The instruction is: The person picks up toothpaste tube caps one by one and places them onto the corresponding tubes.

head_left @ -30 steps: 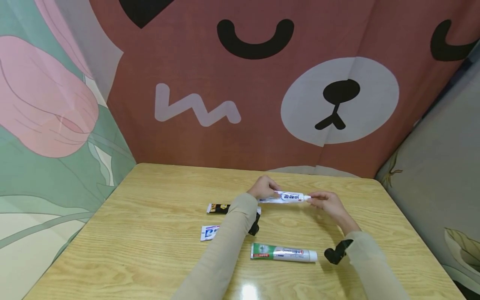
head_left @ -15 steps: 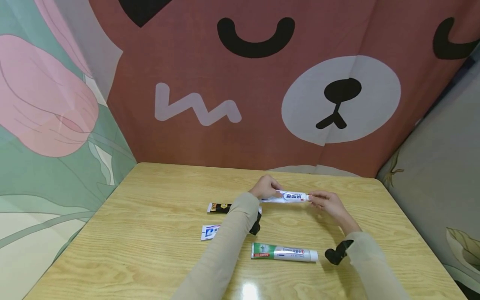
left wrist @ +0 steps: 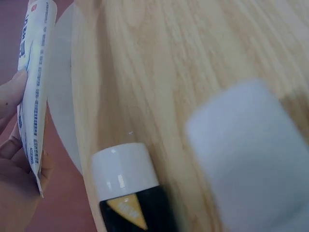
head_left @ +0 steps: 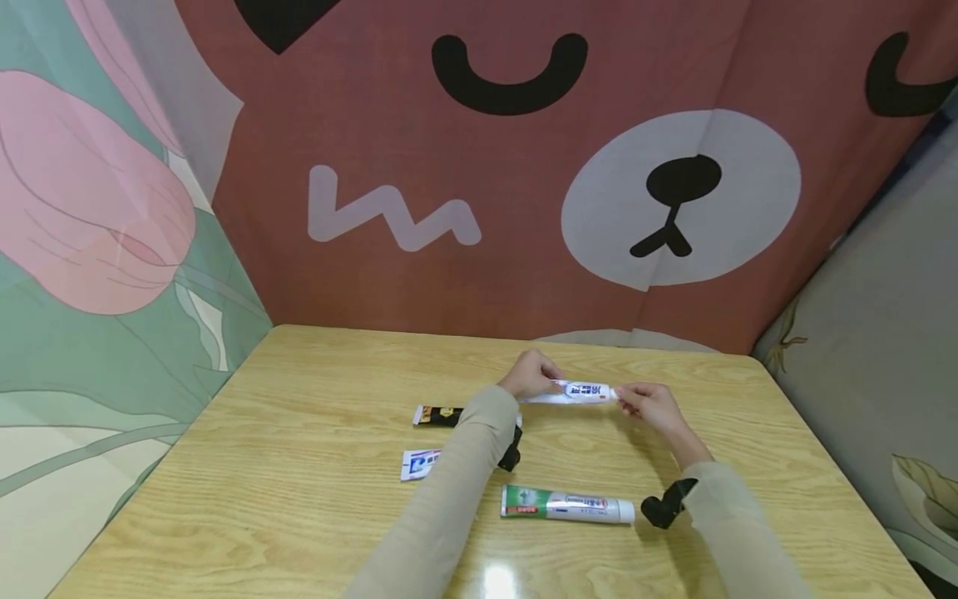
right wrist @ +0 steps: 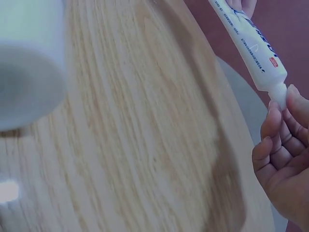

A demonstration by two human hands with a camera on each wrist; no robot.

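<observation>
Over the far part of the table, a white toothpaste tube (head_left: 584, 392) with blue lettering lies sideways between the two hands. My left hand (head_left: 530, 374) grips it towards its flat end, the thumb against the side in the left wrist view. At the other end, my right hand (head_left: 653, 408) pinches the small white cap (right wrist: 277, 94) between thumb and fingertips. The cap sits on the tube's neck, partly covered by the fingers. Nearer the person lies a green and white toothpaste tube (head_left: 566, 505), its white cap to the right.
A black toothpaste tube (head_left: 437, 416) and a white and blue tube (head_left: 418, 464) lie on the wooden table (head_left: 314, 499), each partly hidden by the left forearm. Behind the table's far edge hangs a curtain (head_left: 516, 274) with a bear print.
The right hand and wrist have turned slightly at the cap, shifting a little left. The label on the held tube faces a slightly different way. The left hand stays nearly still.
</observation>
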